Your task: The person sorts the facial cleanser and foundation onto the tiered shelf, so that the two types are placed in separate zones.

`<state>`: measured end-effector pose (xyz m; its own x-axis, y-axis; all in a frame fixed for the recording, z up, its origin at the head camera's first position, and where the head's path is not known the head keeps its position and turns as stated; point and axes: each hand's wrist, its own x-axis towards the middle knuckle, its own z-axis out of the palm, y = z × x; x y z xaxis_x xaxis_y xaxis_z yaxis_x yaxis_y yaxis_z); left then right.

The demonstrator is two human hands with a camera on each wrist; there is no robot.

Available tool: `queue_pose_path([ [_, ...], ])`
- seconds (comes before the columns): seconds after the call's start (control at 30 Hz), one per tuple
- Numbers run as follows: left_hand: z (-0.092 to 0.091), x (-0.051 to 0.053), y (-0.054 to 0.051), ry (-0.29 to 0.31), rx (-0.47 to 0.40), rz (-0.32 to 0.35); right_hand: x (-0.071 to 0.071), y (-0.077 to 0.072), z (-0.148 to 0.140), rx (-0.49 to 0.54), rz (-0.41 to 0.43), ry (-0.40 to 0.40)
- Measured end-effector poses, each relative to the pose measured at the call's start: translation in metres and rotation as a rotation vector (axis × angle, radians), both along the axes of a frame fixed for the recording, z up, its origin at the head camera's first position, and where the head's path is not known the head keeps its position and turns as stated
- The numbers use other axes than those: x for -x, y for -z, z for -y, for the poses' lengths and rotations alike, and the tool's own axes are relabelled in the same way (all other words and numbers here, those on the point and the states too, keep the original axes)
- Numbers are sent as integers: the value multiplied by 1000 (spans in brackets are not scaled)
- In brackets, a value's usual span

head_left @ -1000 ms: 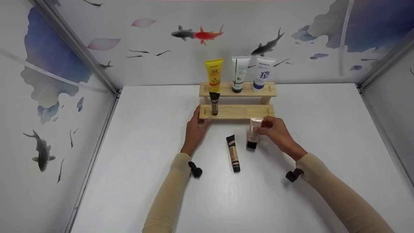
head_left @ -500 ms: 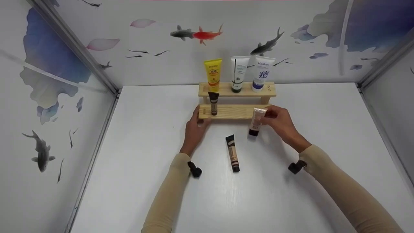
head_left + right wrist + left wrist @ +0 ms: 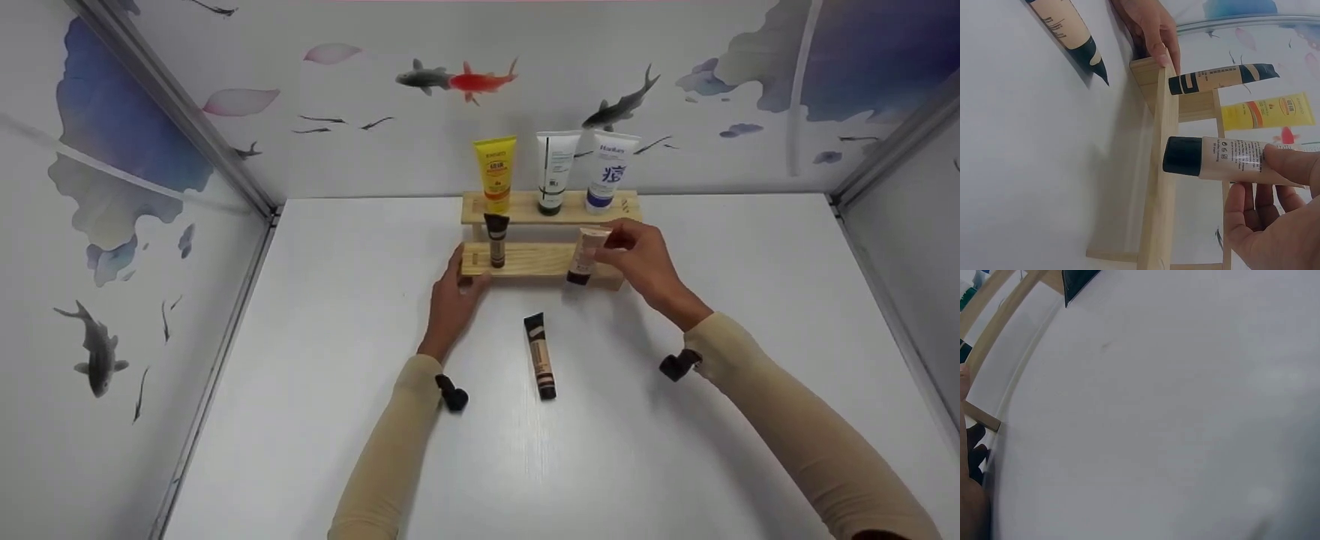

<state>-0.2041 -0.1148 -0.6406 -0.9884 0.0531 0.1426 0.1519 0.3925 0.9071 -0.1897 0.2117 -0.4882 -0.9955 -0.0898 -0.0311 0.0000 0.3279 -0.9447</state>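
Observation:
My right hand (image 3: pixel 645 266) pinches a pinkish cosmetic tube with a dark cap (image 3: pixel 585 257) by its upper part, cap down. In the right wrist view this tube (image 3: pixel 1230 159) is at the lower step of a wooden two-step rack (image 3: pixel 536 259); whether the cap touches the wood I cannot tell. My left hand (image 3: pixel 454 307) grips the lower step's left end, its thumb at the front. Beside it a small black-and-beige tube (image 3: pixel 496 241) stands on that step. Another black-and-beige tube (image 3: pixel 540 356) lies on the table before the rack.
On the upper step stand a yellow tube (image 3: pixel 496 174), a white tube with a dark green cap (image 3: pixel 556 172) and a white tube with a blue base (image 3: pixel 610 172). A wall (image 3: pixel 337 150) printed with fish rises right behind the rack.
My right hand has lifted the pinkish tube from in front of the rack and carried it away from me to the lower step. My left hand stays at the rack's left end.

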Motion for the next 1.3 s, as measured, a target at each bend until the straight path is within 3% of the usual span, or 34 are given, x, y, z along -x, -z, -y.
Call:
queue_pose_path([
  [0.5,0,2,0,-17,26,11,21,-3,33,26,-67,-17],
  [0.87,0,2,0,-21,3,44,33,0,50,-21,-75,-22],
  [1.13,0,1,0,-9,41,-5,39,8,59,-5,-111,-36],
  [1.3,-1,1,0,-15,37,1,40,13,59,-22,-110,-62],
])
